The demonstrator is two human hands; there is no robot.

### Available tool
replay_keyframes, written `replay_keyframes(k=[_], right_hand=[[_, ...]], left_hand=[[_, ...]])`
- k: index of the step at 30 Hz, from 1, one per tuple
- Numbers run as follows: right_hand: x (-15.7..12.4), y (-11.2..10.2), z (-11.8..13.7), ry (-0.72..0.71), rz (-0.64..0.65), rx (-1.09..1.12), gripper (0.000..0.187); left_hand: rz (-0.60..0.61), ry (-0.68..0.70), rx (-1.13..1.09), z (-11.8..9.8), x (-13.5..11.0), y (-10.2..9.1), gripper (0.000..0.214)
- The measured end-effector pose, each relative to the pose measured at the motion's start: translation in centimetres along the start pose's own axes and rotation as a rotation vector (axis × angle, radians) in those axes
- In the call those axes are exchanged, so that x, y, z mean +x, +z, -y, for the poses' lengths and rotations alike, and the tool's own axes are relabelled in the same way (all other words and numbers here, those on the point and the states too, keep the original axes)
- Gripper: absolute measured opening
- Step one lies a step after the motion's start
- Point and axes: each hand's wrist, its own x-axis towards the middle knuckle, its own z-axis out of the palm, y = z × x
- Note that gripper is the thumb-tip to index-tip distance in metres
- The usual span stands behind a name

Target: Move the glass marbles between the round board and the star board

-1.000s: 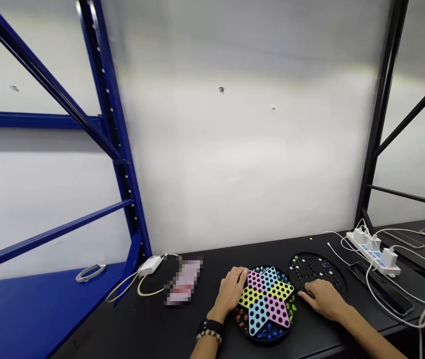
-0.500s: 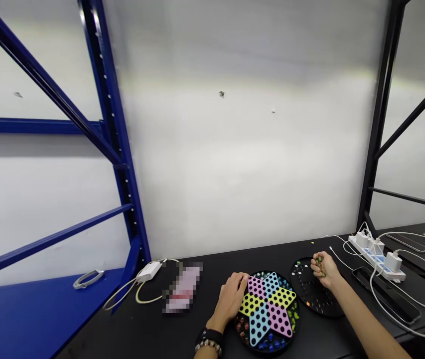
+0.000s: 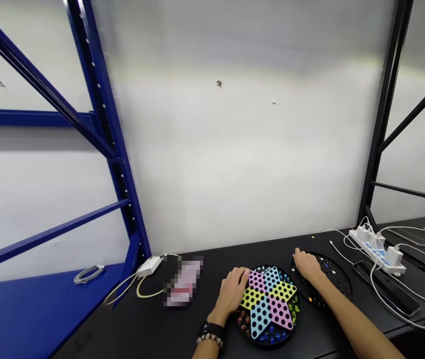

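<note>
A round black Chinese checkers board (image 3: 256,297) with a pink, yellow and blue star lies on the table, small coloured pieces filling the pockets around the star. My left hand (image 3: 232,289) grips its upper left rim, fingers bent, with a dark band and a beaded bracelet at the wrist. Right of it lies a round black perforated disc (image 3: 341,284) with a few white spots and an orange one. Over the disc's upper left part is my right hand (image 3: 307,264), back upward and fingers curled down. Its fingertips and anything inside them are hidden.
A white power strip (image 3: 378,252) with plugs and trailing cables stands at the right. In front of it lies a dark phone (image 3: 386,289). To the left are a white adapter (image 3: 150,267) and a blurred pinkish packet (image 3: 186,282). Blue rack bars (image 3: 111,124) rise at the left.
My right hand has turned palm down and moved left across the black disc. The green pieces seen in it before are now out of sight. My left hand stays on the board's rim.
</note>
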Motion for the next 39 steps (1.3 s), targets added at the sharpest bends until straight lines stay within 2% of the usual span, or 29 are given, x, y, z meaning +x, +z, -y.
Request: replay_keyframes(k=[3, 7, 11, 14, 16, 18, 19, 21, 23, 25, 27, 30, 36, 39], right_hand=[[-0.2, -0.3, -0.3, -0.042, 0.016, 0.069, 0.021], [0.3, -1.4, -1.2, -0.047, 0.003, 0.280, 0.008], [0.8, -3.2, -2.0, 0.003, -0.053, 0.601, 0.029], [0.3, -4.9, -2.8, 0.029, -0.065, 0.810, 0.032], [-0.5, -5.8, -3.3, 0.051, -0.023, 1.012, 0.028], [-1.7, -6.3, -3.6, 0.096, 0.076, 1.187, 0.029], [-2.4, -6.3, -3.7, 0.116, 0.141, 1.203, 0.031], [-4.0, -6.1, -3.9, 0.090, 0.228, 1.016, 0.037], [-5.6, -5.8, -3.9, -0.040, 0.223, 0.714, 0.039], [-7.2, -5.5, -3.9, -0.165, 0.205, 0.486, 0.035], [-8.5, -5.5, -3.9, -0.224, 0.252, 0.372, 0.027], [-9.6, -6.0, -3.8, -0.257, 0.309, 0.313, 0.021], [-9.8, -6.9, -3.7, -0.381, 0.384, 0.304, 0.026], [-10.0, -7.0, -4.2, -0.360, 0.386, 0.327, 0.028]], left_hand=[[0.005, 0.000, 0.003, 0.1, 0.1, 0.1, 0.050], [0.015, -0.006, -0.023, 0.2, 0.2, 0.1, 0.050], [0.010, 0.003, -0.022, 0.2, 0.2, 0.2, 0.051], [0.004, 0.001, -0.009, 0.2, 0.3, 0.2, 0.050], [-0.003, 0.005, -0.005, 0.2, 0.3, 0.3, 0.049], [-0.013, 0.012, 0.005, 0.3, 0.4, 0.4, 0.049], [-0.017, 0.015, 0.012, 0.4, 0.5, 0.4, 0.049], [-0.012, 0.020, 0.023, 0.6, 0.6, 0.5, 0.049], [-0.008, 0.022, 0.023, 0.7, 0.7, 0.6, 0.050], [-0.004, 0.020, 0.018, 0.8, 0.8, 0.7, 0.051], [-0.005, 0.016, 0.013, 0.8, 0.8, 0.7, 0.051], [-0.006, 0.014, 0.006, 0.7, 0.7, 0.7, 0.050], [-0.007, 0.011, 0.016, 0.4, 0.5, 0.5, 0.050], [-0.008, 0.015, 0.022, 0.4, 0.4, 0.4, 0.050]])
